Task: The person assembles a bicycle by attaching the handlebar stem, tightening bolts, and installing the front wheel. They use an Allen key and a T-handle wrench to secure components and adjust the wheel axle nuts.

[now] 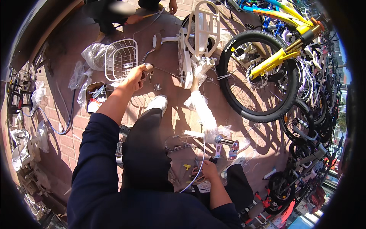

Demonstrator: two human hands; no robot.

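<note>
White bicycle frame (203, 108), wrapped presumably against scratches. Apparently holds a curved bar (146, 55) in left hand (137, 77) at ten o'clock; cannot tell for right hand (209, 170) at five.

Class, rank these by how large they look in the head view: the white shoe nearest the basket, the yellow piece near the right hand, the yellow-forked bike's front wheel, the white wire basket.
1. Front wheel
2. White wire basket
3. White shoe (visible part)
4. Yellow piece
</note>
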